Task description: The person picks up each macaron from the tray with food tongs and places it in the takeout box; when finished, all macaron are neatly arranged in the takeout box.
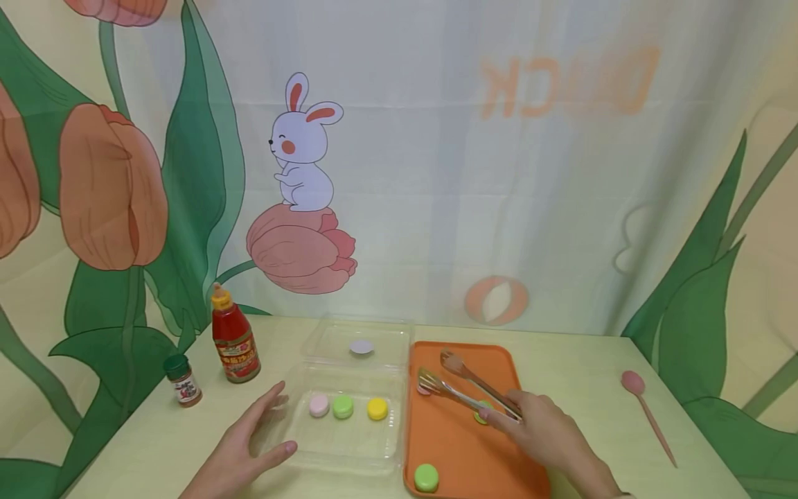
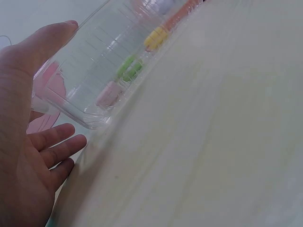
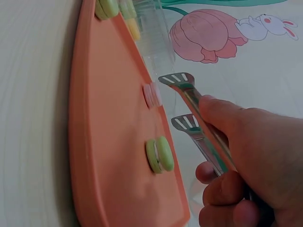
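Observation:
My right hand [image 1: 548,428] grips metal tongs [image 3: 208,127] over the orange tray [image 1: 464,454]; their slotted tips stand apart with nothing between them. Below in the right wrist view lie a pink macaron [image 3: 152,95] and a green macaron [image 3: 160,154] on the tray. Another green macaron [image 1: 427,477] sits at its near left corner. Beside the left end of a clear plastic box [image 1: 349,461], my left hand [image 1: 243,443] is held with thumb and fingers spread; contact with the box cannot be told. Inside are a pink macaron [image 1: 318,405], a green one [image 1: 343,406] and a yellow one [image 1: 377,408].
The box's clear lid [image 1: 330,336] lies folded back toward the curtain, with a white oval on it. At the left stand a red sauce bottle [image 1: 237,346] and a small green-capped jar [image 1: 183,381]. A pink spoon [image 1: 645,409] lies at the right.

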Motion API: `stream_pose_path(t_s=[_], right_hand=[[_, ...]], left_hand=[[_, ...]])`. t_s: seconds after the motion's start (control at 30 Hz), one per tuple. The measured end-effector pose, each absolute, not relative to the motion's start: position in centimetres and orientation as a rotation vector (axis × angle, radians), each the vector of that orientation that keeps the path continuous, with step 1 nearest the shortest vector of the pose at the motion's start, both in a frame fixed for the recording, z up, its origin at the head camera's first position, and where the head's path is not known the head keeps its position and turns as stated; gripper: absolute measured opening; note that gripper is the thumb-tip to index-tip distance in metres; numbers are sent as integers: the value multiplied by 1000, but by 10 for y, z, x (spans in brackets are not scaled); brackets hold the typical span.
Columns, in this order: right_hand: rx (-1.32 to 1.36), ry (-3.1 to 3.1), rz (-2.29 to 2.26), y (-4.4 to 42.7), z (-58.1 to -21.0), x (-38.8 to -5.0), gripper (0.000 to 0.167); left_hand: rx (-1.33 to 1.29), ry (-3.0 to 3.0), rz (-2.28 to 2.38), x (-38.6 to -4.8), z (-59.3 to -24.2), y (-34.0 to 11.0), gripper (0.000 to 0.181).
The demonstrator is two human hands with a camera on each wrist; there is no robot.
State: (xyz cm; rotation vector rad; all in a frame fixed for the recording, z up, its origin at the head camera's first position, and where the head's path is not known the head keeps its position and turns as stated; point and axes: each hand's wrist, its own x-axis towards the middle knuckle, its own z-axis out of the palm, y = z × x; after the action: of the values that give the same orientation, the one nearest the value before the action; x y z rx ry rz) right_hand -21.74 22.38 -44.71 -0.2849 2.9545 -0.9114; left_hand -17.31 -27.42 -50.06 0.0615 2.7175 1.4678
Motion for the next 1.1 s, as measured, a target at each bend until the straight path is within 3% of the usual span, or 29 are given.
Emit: stream_pose_path(t_s=[1.1], right_hand=[[-359, 3039, -722, 201, -457, -210, 42]], left_hand=[[91, 2738, 1450, -173, -501, -273, 104]])
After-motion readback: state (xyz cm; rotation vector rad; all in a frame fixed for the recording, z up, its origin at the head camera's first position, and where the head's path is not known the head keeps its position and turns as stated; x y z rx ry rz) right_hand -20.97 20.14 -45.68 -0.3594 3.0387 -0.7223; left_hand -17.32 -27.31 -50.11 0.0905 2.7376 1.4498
